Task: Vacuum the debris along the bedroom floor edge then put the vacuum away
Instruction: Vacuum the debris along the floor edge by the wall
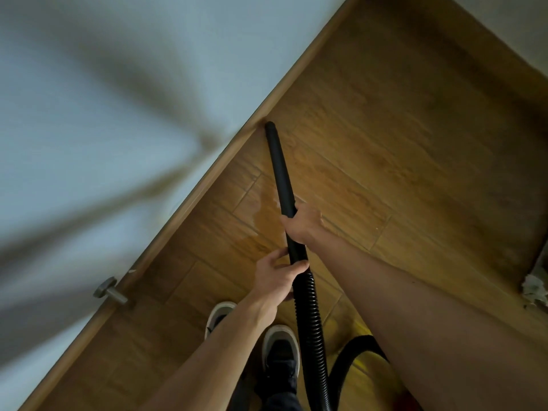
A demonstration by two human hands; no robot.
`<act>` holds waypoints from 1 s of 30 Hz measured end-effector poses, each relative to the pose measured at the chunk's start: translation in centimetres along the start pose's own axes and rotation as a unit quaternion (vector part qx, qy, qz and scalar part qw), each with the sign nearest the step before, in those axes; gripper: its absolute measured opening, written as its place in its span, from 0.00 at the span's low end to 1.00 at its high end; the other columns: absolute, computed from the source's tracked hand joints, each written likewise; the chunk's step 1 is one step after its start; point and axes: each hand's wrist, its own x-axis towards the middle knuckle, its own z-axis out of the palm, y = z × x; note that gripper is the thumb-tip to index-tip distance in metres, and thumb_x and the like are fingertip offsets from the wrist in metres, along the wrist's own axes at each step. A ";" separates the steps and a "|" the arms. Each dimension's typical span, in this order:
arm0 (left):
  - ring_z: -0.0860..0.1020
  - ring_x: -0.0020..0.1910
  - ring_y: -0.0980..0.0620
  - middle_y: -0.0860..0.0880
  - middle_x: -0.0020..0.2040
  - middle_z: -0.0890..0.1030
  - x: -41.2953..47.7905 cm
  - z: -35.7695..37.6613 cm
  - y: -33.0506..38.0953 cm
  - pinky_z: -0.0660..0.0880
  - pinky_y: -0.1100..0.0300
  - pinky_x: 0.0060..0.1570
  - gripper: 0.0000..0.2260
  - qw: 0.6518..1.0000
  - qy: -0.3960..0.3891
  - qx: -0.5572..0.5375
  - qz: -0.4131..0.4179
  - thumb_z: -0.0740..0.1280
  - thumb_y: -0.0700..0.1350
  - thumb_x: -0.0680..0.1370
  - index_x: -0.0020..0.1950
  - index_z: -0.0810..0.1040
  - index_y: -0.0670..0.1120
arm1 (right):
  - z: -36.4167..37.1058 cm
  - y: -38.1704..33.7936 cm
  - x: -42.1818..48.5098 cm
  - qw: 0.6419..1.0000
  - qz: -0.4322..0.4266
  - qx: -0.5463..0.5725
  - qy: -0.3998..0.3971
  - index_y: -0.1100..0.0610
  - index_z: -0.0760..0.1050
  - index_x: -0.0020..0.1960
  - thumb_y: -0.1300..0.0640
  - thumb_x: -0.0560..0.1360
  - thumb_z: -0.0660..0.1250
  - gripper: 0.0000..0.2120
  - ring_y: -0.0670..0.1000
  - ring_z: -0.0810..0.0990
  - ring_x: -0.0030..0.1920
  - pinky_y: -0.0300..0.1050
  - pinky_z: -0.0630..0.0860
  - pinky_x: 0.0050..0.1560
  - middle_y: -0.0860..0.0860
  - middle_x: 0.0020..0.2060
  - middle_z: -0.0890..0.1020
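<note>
Doorstop (110, 292) sits on skirting (204, 180) at 8 o'clock. Left hand (277, 277) fingers are curled round the wand (280, 173) by the hose (308, 310); right hand (302, 223) is clamped higher, with the tip touching skirting at 12 o'clock. Debris (536, 289) lies at 3 o'clock.

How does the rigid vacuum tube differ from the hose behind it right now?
The tube is smooth and straight; the hose is ribbed and bends. The tube's tip sits at the baseboard; the hose trails back past the shoes and out of frame. The right hand grips the tube; the left hand grips lower, by the joint with the hose. Both are black and joined in one line.
</note>
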 end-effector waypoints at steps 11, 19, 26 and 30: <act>0.83 0.49 0.49 0.46 0.50 0.85 2.4 3.3 2.6 0.75 0.59 0.35 0.16 0.997 -0.056 0.054 -0.028 0.75 0.43 0.73 0.58 0.78 0.54 | -4.4 2.3 2.3 0.995 0.073 0.017 0.064 0.54 0.72 0.64 0.47 0.77 0.66 0.19 0.57 0.82 0.46 0.52 0.82 0.46 0.55 0.50 0.82; 0.80 0.37 0.54 0.49 0.46 0.84 4.9 7.0 5.0 0.72 0.63 0.30 0.15 0.987 -0.104 0.118 -0.028 0.73 0.45 0.74 0.59 0.77 0.54 | -8.7 4.3 5.1 0.986 0.118 0.059 0.105 0.58 0.76 0.61 0.50 0.76 0.68 0.17 0.58 0.83 0.49 0.54 0.83 0.48 0.58 0.52 0.82; 0.83 0.40 0.52 0.47 0.46 0.85 6.4 4.5 6.5 0.76 0.61 0.29 0.14 0.994 -0.076 0.082 0.003 0.75 0.43 0.73 0.57 0.78 0.53 | -7.4 0.2 7.1 0.995 0.045 0.005 0.092 0.56 0.75 0.61 0.48 0.76 0.67 0.18 0.59 0.82 0.49 0.54 0.82 0.49 0.57 0.52 0.81; 0.84 0.41 0.51 0.46 0.48 0.86 7.0 3.7 6.9 0.79 0.59 0.33 0.18 0.997 -0.059 0.043 0.028 0.75 0.43 0.72 0.61 0.78 0.51 | -6.8 -1.7 8.2 0.996 0.016 -0.009 0.083 0.56 0.74 0.62 0.48 0.75 0.68 0.19 0.60 0.81 0.52 0.52 0.81 0.49 0.57 0.54 0.81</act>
